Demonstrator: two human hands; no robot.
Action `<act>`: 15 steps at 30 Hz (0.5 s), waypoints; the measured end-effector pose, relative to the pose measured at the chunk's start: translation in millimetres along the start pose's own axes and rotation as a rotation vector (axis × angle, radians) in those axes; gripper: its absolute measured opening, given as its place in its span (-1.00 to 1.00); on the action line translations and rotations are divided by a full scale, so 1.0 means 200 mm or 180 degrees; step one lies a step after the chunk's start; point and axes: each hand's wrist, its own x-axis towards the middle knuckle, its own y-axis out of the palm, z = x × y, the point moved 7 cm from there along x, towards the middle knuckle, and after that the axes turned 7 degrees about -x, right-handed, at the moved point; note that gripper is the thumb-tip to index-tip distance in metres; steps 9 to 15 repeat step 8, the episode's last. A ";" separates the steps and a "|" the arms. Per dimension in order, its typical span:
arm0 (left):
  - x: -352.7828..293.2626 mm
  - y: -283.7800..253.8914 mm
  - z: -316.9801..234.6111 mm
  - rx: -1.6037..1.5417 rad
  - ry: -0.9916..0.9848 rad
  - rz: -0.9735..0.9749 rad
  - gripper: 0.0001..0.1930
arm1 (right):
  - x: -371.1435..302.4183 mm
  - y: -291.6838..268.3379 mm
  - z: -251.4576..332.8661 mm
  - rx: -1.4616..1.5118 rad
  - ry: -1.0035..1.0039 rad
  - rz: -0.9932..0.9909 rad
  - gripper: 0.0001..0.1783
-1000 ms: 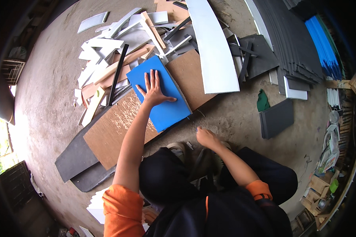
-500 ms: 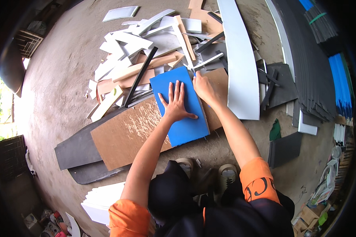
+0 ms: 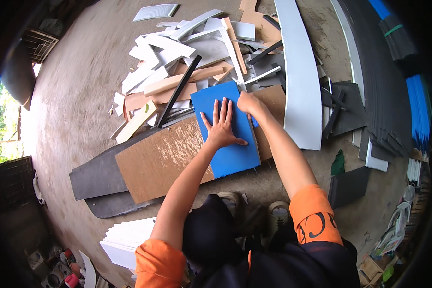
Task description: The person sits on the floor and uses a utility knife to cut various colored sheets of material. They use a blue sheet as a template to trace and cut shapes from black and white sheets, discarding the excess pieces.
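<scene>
A blue foam sheet [image 3: 234, 158] lies across a scuffed brown board [image 3: 146, 175]. My left hand [image 3: 222, 128] presses flat on the blue sheet, fingers spread. At that sheet's far right edge, my right hand [image 3: 250, 103] is closed in a fist around what looks like a blue-handled cutter knife [image 3: 254, 122]. Only a bit of its blue handle shows below the palm; the blade is mostly hidden by the hand. Under the brown board are dark grey sheets [image 3: 96, 175].
Beyond the boards lies a heap of white, tan and black offcuts [image 3: 165, 45]. A long white sheet [image 3: 300, 81] stretches away on the right, beside stacked dark grey sheets [image 3: 381, 91]. White sheets [image 3: 125, 245] are stacked near my left elbow. A dark block [image 3: 349, 185] sits at right.
The view has shifted slightly, moving the scene a little right. My right hand has turned at the sheet's far edge, and the blue handle now shows below the palm. My left hand stays put.
</scene>
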 end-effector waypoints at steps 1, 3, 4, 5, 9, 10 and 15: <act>-0.01 0.00 0.03 0.0043 -0.0067 0.0036 0.42 | -0.11 0.06 -0.02 0.0139 0.0024 -0.0068 -0.63; -0.02 -0.01 0.05 0.0072 -0.0114 0.0023 0.43 | -0.33 0.17 -0.10 0.0195 0.0062 -0.0114 -0.62; -0.02 -0.01 0.03 0.0012 0.0000 -0.0164 0.42 | -0.43 0.24 -0.18 -0.0026 0.0018 -0.0270 -0.62; -0.01 -0.01 0.00 0.0016 0.0044 -0.0151 0.43 | -0.51 0.32 -0.27 -0.0241 -0.0006 -0.0421 -0.62; -0.01 0.01 0.01 0.0090 0.0028 -0.0121 0.44 | -0.73 0.48 -0.40 -0.0227 0.0144 -0.0373 -0.62; -0.01 0.01 0.01 0.0090 0.0028 -0.0121 0.44 | -0.73 0.48 -0.40 -0.0227 0.0144 -0.0373 -0.62; -0.01 0.01 0.01 0.0090 0.0028 -0.0121 0.44 | -0.73 0.48 -0.40 -0.0227 0.0144 -0.0373 -0.62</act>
